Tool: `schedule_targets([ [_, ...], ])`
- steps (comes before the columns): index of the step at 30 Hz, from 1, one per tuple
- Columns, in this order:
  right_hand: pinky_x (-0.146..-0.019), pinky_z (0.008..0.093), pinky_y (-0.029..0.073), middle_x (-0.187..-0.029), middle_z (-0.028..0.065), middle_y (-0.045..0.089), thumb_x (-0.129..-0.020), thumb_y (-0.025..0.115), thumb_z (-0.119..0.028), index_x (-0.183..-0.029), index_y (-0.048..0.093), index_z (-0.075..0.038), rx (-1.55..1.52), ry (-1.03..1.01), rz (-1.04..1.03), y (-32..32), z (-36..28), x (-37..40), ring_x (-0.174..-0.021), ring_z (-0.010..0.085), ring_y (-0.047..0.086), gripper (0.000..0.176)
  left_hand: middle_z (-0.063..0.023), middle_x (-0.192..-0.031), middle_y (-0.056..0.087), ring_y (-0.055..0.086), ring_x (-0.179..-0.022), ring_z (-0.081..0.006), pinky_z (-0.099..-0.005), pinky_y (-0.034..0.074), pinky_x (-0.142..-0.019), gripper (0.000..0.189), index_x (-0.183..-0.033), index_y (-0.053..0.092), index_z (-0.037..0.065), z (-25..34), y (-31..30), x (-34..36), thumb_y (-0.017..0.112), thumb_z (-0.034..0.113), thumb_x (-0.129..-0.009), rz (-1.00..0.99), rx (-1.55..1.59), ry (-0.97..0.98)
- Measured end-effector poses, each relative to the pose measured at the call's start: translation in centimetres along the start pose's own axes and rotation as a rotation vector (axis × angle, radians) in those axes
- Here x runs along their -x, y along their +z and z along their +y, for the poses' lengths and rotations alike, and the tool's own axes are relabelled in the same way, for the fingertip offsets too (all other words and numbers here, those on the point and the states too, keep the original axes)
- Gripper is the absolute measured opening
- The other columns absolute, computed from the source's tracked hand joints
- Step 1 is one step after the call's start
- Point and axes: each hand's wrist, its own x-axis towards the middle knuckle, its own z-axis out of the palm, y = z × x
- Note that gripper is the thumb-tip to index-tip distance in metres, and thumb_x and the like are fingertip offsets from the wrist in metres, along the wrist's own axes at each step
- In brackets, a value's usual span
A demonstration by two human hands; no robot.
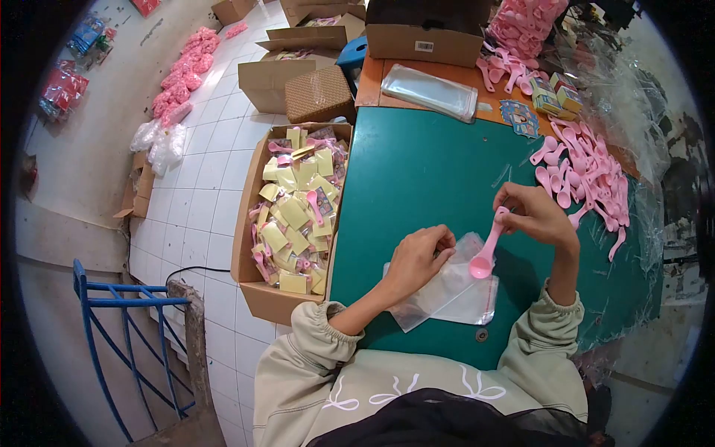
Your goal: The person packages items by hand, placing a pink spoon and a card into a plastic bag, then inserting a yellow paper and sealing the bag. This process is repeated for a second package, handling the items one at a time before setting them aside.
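My right hand (538, 214) pinches a pink measuring spoon (481, 265) by the end of its handle. The spoon hangs bowl-down over several clear plastic bags (468, 304) on the green tabletop (417, 175). My left hand (418, 257) is closed, its fingers curled at a clear plastic bag (417, 304) that lies askew over the others. Its fingertips are partly hidden. To the right of my right hand lies a loose pile of pink spoons (585, 171).
Left of the table stands a cardboard box (275, 304) full of packed bags with yellow cards and pink spoons. A stack of clear bags (430, 91), small card boxes (558, 95), picture cards (519, 118) and a brown carton (424, 37) sit along the far edge.
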Motion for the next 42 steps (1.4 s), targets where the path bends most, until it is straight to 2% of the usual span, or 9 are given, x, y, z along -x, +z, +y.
schedule_targets([
  [2,-0.056,0.0266,0.05,-0.07,0.0113,0.065,-0.081,0.061,-0.007,-0.087,0.052,0.002,0.116,-0.045,0.015,0.3,0.7,-0.4,-0.064,0.016,0.066,0.014,-0.01,-0.083,0.06,0.061,-0.07,-0.0216,-0.0308,0.049,-0.061,0.014,-0.088,0.057,0.001,-0.1,-0.2,0.0,0.065,0.008,-0.078,-0.004,0.063,-0.025],
  [5,-0.056,0.028,0.05,-0.068,0.0133,0.066,-0.08,0.061,-0.006,-0.085,0.051,0.002,0.17,-0.048,0.028,0.5,0.7,-0.4,-0.065,0.0178,0.067,0.014,-0.0101,-0.084,0.061,0.062,-0.071,-0.0204,-0.0295,0.05,-0.062,0.015,-0.088,0.057,0.001,-0.3,-0.5,0.1,0.066,0.007,-0.078,0.048,-0.147,0.09],
  [9,-0.058,0.0272,0.049,-0.068,0.0132,0.066,-0.079,0.062,-0.006,-0.085,0.051,0.002,0.224,-0.043,0.04,0.4,0.1,-0.2,-0.066,0.0178,0.067,0.015,-0.0099,-0.084,0.061,0.063,-0.074,-0.0208,-0.0286,0.05,-0.063,0.016,-0.089,0.057,0.001,0.0,-0.6,0.0,0.067,0.006,-0.077,0.042,0.041,0.039],
  [20,-0.06,0.0256,0.05,-0.073,0.0108,0.065,-0.081,0.061,-0.006,-0.086,0.052,0.003,-0.061,-0.026,0.002,-0.6,0.5,0.1,-0.068,0.0154,0.066,0.014,-0.0127,-0.076,0.065,0.064,-0.065,-0.0255,-0.0323,0.05,-0.06,0.011,-0.088,0.055,0.001,0.1,-0.8,-0.1,0.061,0.007,-0.082,-0.016,-0.074,0.04],
  [26,-0.056,0.0262,0.049,-0.067,0.0128,0.065,-0.079,0.061,-0.004,-0.083,0.052,0.002,0.184,0.005,0.107,0.2,2.1,-0.9,-0.061,0.0172,0.066,0.012,-0.0132,-0.074,0.064,0.065,-0.067,-0.0271,-0.034,0.05,-0.061,0.01,-0.088,0.048,0.0,0.2,-1.8,-0.2,0.055,0.007,-0.085,0.018,0.15,-0.083],
  [29,-0.055,0.0262,0.049,-0.066,0.0132,0.065,-0.079,0.061,-0.004,-0.082,0.052,0.002,0.188,0.025,0.126,0.4,2.1,-1.0,-0.061,0.0174,0.066,0.012,-0.0129,-0.081,0.067,0.067,-0.076,-0.0205,-0.0305,0.052,-0.069,0.011,-0.088,0.044,0.0,-0.9,-2.0,-0.6,0.054,0.004,-0.086,0.101,0.339,-0.043],
  [33,-0.058,0.0249,0.049,-0.068,0.0121,0.065,-0.08,0.061,-0.005,-0.085,0.051,0.002,0.16,-0.014,0.113,-0.2,1.2,-0.6,-0.064,0.0155,0.066,0.013,-0.0166,-0.091,0.067,0.065,-0.086,-0.0166,-0.028,0.052,-0.075,0.019,-0.094,0.038,0.001,-2.0,-2.5,-0.9,0.056,0.004,-0.088,-0.047,0.708,-0.209],
  [39,-0.065,0.0237,0.049,-0.076,0.0083,0.065,-0.082,0.063,-0.008,-0.094,0.049,-0.001,-0.064,-0.197,0.558,0.3,-1.5,-0.3,-0.073,0.0117,0.063,0.018,-0.0167,-0.091,0.067,0.065,-0.086,-0.0154,-0.026,0.052,-0.075,0.028,-0.103,0.035,0.002,-0.5,-2.7,-1.0,0.058,0.006,-0.088,-0.085,0.802,-0.302],
  [42,-0.066,0.0234,0.048,-0.075,0.0079,0.065,-0.082,0.064,-0.008,-0.094,0.05,-0.002,0.019,-0.25,0.523,1.1,-2.1,-0.5,-0.072,0.0112,0.063,0.02,-0.0156,-0.091,0.067,0.064,-0.086,-0.0141,-0.0259,0.051,-0.075,0.032,-0.109,0.037,0.001,-0.4,-2.8,-0.9,0.06,0.007,-0.087,-0.074,0.778,-0.293],
])
